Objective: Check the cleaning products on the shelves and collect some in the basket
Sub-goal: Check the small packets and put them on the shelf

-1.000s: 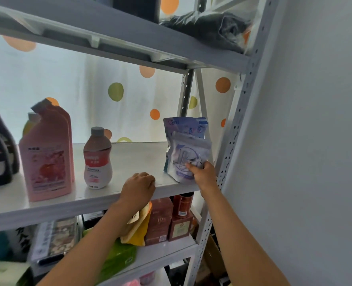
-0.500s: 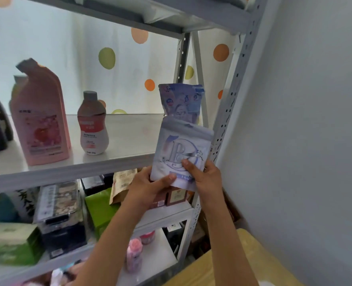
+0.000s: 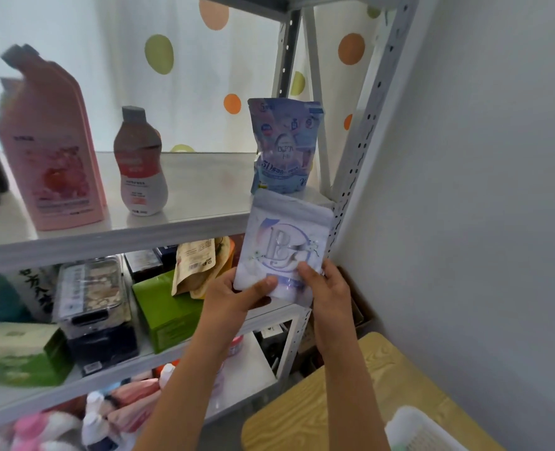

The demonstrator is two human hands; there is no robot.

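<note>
Both hands hold one white pouch (image 3: 285, 252) in front of the shelf edge (image 3: 113, 245), below the blue pouch (image 3: 284, 148) that stands on the shelf. Left hand (image 3: 233, 296) and right hand (image 3: 329, 288) each pinch a bottom corner, thumbs on the printed face. Such a shallow grip on slick film could slip, I judge, or the pouch could knock the blue one over. Its long axis runs upright, seal upward, face toward the camera. Only a corner of the white basket (image 3: 422, 431) shows, on the desk (image 3: 318, 411)
</note>
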